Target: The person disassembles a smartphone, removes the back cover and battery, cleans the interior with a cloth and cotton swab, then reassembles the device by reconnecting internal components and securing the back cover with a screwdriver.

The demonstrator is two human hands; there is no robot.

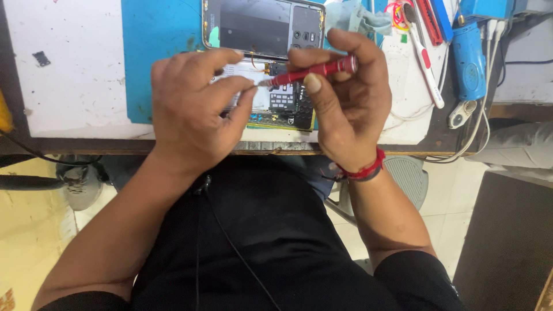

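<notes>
**Red driver at the board of an opened phone**

Red is the metal handle of the small screwdriver [314, 71], pinched in the right hand [345, 103] between thumb and curled forefinger, the other fingers closed round behind it. Its tip points left and comes down on the opened phone [276, 101], which lies at the near edge of the table [75, 86], about midway along it, half on the blue mat [155, 34].

In the head view, the only one, the left hand [196, 109] lies over the left part of the phone, fingers bent and drawn together, forefinger and thumb meeting just at the driver's tip, as if steadying it or a very small part there; whether anything is pinched between them is too small to tell.

As to progress: the back cover is already off, since the circuit board and a pale battery area are bare beneath the hands. A second phone body [264, 26], its dark inside facing up, lies on the mat just behind, towards the far edge. I judge the work to be in its middle, at the screws or small fittings of the board; no loose screws show, so how many are dealt with cannot be told. The phone remains open, nothing refitted.

Towards the far right corner lie a blue power tool [469, 57], a white-and-red handled tool [426, 63] and white cables [478, 126].
</notes>
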